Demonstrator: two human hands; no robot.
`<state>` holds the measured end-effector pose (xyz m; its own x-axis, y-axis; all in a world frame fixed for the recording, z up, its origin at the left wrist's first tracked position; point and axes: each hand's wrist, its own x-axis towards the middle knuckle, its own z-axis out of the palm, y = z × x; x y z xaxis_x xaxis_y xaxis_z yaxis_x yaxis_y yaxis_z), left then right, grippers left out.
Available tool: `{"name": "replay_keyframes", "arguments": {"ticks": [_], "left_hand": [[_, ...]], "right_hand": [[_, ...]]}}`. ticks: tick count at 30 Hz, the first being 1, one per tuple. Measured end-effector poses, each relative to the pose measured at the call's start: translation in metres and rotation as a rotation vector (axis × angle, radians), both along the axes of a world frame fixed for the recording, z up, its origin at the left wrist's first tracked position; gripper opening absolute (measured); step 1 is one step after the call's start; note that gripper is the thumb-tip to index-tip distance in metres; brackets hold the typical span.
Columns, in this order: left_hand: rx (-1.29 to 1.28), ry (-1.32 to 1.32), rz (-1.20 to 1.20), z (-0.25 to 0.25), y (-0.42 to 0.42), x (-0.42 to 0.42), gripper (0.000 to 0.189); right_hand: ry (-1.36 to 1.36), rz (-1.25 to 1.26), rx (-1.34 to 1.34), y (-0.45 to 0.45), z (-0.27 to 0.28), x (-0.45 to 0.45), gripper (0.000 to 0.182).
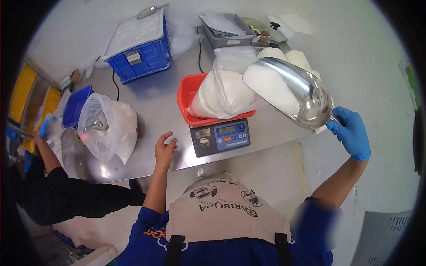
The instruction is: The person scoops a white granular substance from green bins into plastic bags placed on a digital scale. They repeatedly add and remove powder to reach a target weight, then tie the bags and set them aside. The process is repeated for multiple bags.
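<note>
My right hand, in a blue glove, grips the handle of a large metal scoop. White granular powder lies in the scoop, which is held up to the right of a clear plastic bag of white powder. That bag leans in a red plastic tray on a digital bench scale with a lit display. Bare and empty, my left hand hovers by the table's front edge, left of the scale, its fingers loosely bent and apart.
On the steel table stand a blue lidded crate, a grey bin, a blue tray and an open powder bag with a metal scoop inside. At far left, another person's gloved hand reaches in.
</note>
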<state>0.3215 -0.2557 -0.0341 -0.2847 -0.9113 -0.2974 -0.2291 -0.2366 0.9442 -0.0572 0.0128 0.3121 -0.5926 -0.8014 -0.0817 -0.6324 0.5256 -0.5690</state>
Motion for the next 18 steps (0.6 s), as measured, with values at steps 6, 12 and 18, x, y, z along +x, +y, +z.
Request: {"name": "replay_keyframes", "arguments": {"ticks": [6, 12, 18], "left_hand": [[0.008, 0.016, -0.002, -0.005, 0.001, -0.002, 0.037], [-0.005, 0.059, 0.044, -0.004, 0.001, 0.006, 0.036], [-0.081, 0.08, 0.075, 0.011, 0.007, 0.007, 0.034]], "right_hand": [[-0.011, -0.011, -0.058, 0.008, -0.004, -0.001, 0.029], [-0.195, -0.079, -0.215, 0.053, -0.041, -0.017, 0.032], [-0.241, -0.121, -0.248, 0.068, -0.064, -0.014, 0.034]]}}
